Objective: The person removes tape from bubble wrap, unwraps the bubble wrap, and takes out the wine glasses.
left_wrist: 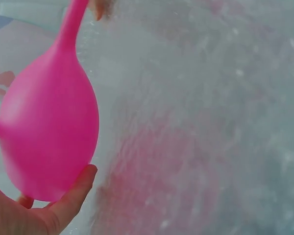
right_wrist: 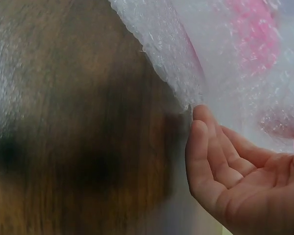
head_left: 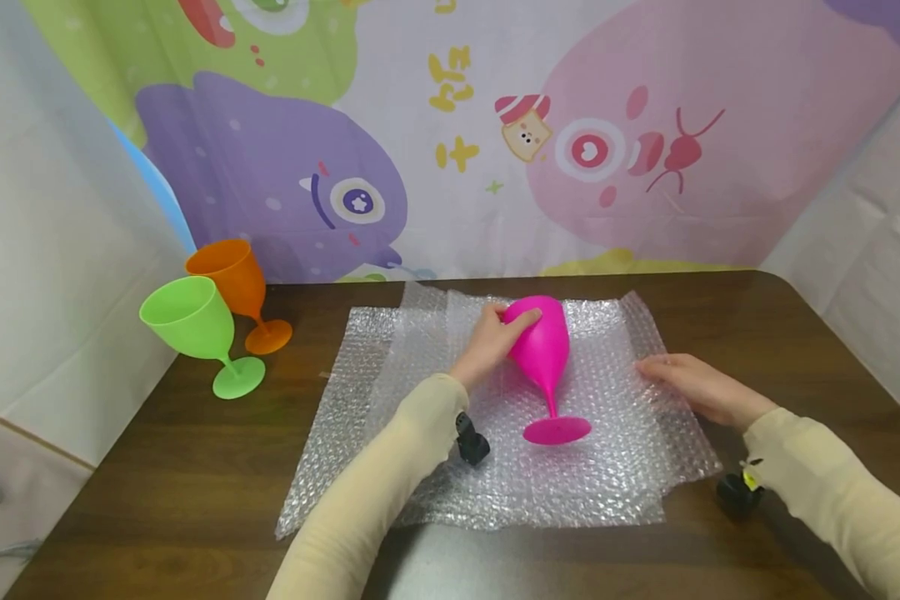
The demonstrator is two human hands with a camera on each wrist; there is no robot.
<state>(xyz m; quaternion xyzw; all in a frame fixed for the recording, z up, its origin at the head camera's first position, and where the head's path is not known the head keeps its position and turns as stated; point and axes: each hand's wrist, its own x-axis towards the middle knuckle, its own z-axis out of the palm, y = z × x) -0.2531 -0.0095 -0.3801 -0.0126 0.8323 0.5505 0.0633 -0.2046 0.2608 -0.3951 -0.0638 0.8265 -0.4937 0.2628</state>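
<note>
A bright pink goblet (head_left: 543, 342) is tilted over the bubble wrap (head_left: 607, 483), its foot toward me and its bowl pointing away. My left hand (head_left: 492, 337) grips the bowl near the rim, thumb on one side and fingers on the other; the left wrist view shows this hold on the pink goblet (left_wrist: 51, 122) up close. At the wrap's right edge is my right hand (head_left: 701, 387). In the right wrist view, the fingertips of that hand (right_wrist: 235, 171) touch the edge of the bubble wrap (right_wrist: 157, 44), fingers slightly bent and thumb apart.
On the left of the brown wooden table (head_left: 195, 500) stand a light green goblet (head_left: 198, 321) and, behind it, an orange goblet (head_left: 240, 279). A cartoon-printed curtain (head_left: 457, 217) hangs along the table's far edge. White sheets hang at both sides.
</note>
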